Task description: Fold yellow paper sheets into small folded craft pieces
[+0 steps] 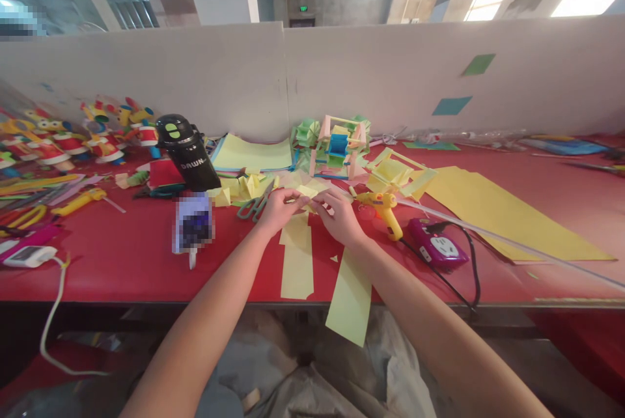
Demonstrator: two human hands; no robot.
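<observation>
Head view: left hand (279, 212) and right hand (338, 215) pinch a small yellow paper piece (307, 191) above the red table (131, 255); yellow glue gun (387, 203) stands beside the right hand, black DAWN bottle (188, 156) farther left. Fingertips partly hide the piece's outline.

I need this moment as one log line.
left hand: pinching yellow paper | right hand: same paper | nearby: glue gun, purple socket block

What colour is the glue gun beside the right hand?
The glue gun is yellow, head view.
</observation>
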